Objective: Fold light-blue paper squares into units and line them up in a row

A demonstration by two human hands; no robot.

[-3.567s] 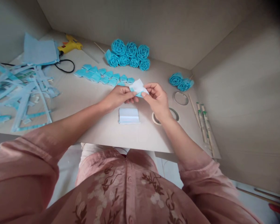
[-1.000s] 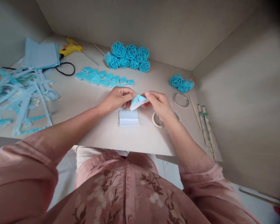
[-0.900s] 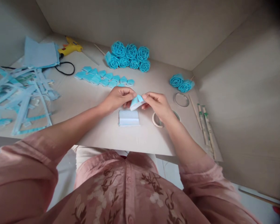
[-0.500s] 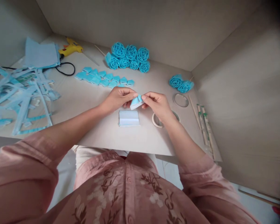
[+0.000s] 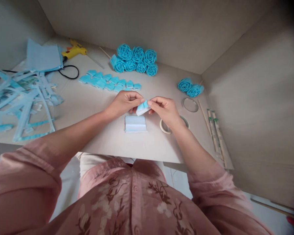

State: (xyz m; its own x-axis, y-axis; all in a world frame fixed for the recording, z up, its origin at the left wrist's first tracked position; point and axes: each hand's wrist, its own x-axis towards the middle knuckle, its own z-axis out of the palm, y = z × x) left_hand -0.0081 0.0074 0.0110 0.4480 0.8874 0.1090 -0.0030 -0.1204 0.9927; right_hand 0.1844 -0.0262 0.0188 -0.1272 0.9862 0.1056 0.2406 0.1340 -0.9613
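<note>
Between my two hands is a small folded piece of blue and white fabric (image 5: 142, 108), held above the table. My left hand (image 5: 126, 102) pinches its left side between thumb and fingers. On its right side, the thumb and fingers of my right hand (image 5: 164, 109) are closed on the upper corner. Just below lies a small stack of pale blue fabric pieces (image 5: 135, 124). Beyond my hands, several folded blue petals (image 5: 100, 81) lie in rows. A roll of tape (image 5: 165, 127) is partly covered by my right wrist.
Blue fabric roses (image 5: 137, 58) lie at the back, with more roses (image 5: 191, 87) at right. A yellow glue gun (image 5: 75, 50), a stack of blue sheets (image 5: 44, 57) and cut strips (image 5: 26, 101) occupy the left. A ring (image 5: 190, 105) and wrapped sticks (image 5: 217, 132) sit right, beside the wall.
The folded fabric's top has been pressed flatter and its shape shifted slightly between my fingers. Both hands stay in nearly the same place.
</note>
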